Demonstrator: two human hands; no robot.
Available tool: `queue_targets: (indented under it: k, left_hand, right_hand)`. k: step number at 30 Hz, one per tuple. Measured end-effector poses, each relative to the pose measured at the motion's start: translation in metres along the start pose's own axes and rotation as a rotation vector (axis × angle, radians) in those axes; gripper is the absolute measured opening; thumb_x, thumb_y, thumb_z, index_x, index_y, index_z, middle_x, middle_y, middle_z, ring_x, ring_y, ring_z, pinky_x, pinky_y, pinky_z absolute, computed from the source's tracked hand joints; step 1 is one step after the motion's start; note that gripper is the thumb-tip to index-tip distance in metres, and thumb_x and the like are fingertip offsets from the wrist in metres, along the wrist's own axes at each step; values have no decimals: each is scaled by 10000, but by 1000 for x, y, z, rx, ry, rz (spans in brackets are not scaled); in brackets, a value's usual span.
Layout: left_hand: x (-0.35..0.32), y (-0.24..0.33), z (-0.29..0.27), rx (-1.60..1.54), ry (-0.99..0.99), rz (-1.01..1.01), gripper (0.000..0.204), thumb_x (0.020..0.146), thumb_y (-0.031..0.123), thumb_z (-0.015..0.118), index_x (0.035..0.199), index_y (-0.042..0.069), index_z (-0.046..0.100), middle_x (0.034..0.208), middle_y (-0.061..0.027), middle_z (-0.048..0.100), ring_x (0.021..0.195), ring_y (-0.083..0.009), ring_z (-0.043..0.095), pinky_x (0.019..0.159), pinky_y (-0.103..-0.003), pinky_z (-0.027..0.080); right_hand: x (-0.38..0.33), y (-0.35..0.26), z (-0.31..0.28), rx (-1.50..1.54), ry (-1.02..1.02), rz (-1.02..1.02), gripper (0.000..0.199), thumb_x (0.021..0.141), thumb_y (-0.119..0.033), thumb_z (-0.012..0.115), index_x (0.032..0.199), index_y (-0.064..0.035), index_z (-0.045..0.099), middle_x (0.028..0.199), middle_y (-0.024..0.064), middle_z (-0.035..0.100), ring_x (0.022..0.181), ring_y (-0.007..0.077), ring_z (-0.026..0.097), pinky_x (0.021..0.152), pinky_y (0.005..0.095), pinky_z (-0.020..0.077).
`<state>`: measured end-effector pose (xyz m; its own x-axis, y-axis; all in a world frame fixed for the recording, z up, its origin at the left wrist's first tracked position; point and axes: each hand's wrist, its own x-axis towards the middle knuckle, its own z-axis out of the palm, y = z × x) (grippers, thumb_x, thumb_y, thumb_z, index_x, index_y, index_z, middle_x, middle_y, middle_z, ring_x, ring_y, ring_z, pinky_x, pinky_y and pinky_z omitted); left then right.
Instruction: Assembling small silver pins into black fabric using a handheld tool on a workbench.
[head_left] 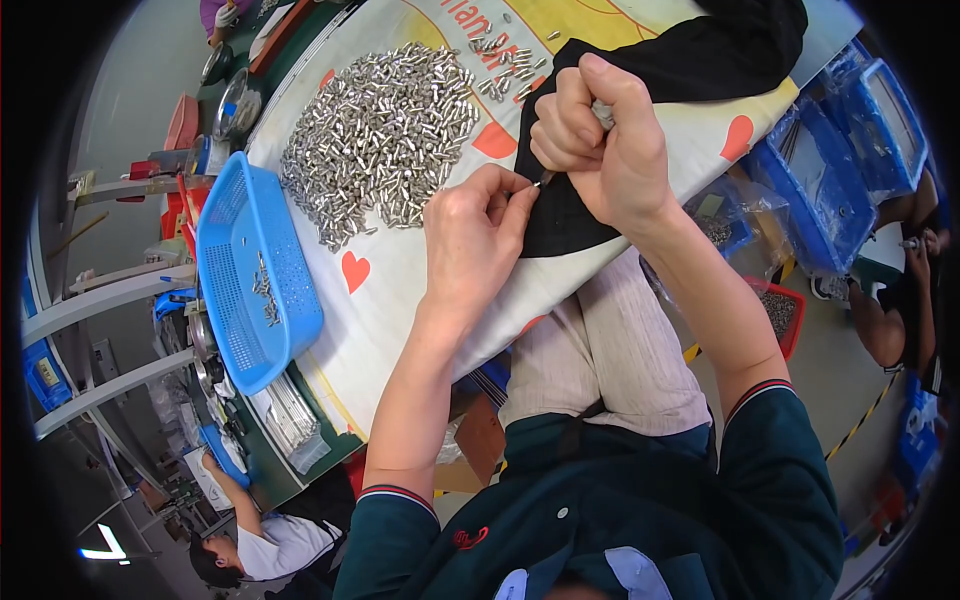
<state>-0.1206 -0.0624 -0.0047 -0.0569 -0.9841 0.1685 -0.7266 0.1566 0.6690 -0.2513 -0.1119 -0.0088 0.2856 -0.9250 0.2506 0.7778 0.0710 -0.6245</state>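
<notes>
My right hand (600,140) fisted around small metal part; left hand (475,235) pinches thin pin (545,179) at its tip, above black cloth (640,100); metal parts pile (385,135) beside.

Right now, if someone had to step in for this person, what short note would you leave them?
Left hand: fingers pinch the tip of a thin metal pin over the black cloth.
Right hand: fist closed around a small silvery part, meeting the pin.
Big heap of metal pins lies on the printed table cover, to the left of the hands.
Blue basket at the far left holds only a few pins.
Done: few, judging by the basket. Left: nearly the whole heap.
</notes>
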Motion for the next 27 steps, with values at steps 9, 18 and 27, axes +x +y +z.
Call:
queue_targets:
  k: [9,18,27]
  left_hand:
    - [0,0,1,-1,1,-1,73,700,39,634,672,-14,592,425,-61,441,359,-137,402,406,-277,353]
    - [0,-1,1,12,-2,2,71,694,37,633,669,-13,590,436,-69,458,370,-150,431,417,-283,366]
    - [2,2,1,3,-25,-26,70,697,36,617,674,-22,583,462,-92,494,390,-180,471,441,-302,388]
  right_hand:
    - [-1,-1,0,33,5,1,397,877,-257,366,531,-77,289,446,-19,241,405,69,182,388,240,158]
    - [0,0,0,26,7,-2,390,878,-256,363,538,-77,292,447,-19,240,405,68,177,386,239,158]
    - [-2,-1,3,-91,3,42,430,883,-331,324,525,-98,276,451,-22,215,409,82,142,414,251,154]
